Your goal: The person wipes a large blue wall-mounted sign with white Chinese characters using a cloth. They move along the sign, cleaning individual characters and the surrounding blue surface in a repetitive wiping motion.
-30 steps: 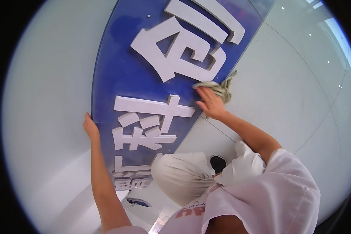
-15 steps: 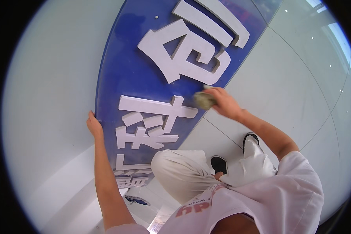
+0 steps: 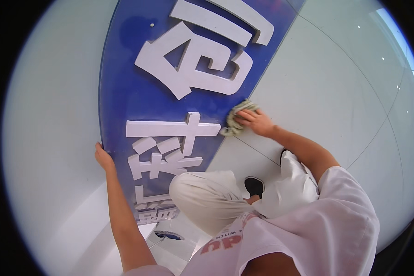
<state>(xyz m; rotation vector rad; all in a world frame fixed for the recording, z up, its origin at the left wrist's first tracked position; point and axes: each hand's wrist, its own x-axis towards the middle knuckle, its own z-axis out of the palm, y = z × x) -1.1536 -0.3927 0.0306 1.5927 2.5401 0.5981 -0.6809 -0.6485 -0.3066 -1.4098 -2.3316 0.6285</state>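
Note:
A long blue sign board (image 3: 119, 103) carries thick white raised characters (image 3: 207, 85). On its right edge, just above a character's bar, lies a crumpled greenish-grey cloth (image 3: 234, 120). My right hand (image 3: 258, 123) presses this cloth down with its fingers over it, and part of the cloth spreads out past the fingertips. My left hand (image 3: 105, 158) grips the board's left edge, with some of its fingers hidden.
Pale floor tiles (image 3: 326, 92) with dark joints lie to the right. A smooth white surface (image 3: 60, 115) runs along the left side. My bent knee (image 3: 193, 193) reaches over the board's lower part, and a black shoe (image 3: 254, 186) stands beside it.
The cloth, bunched under my right hand before, now lies more spread out at the board's right edge. The board appears shifted left in view; my left hand stays at its edge.

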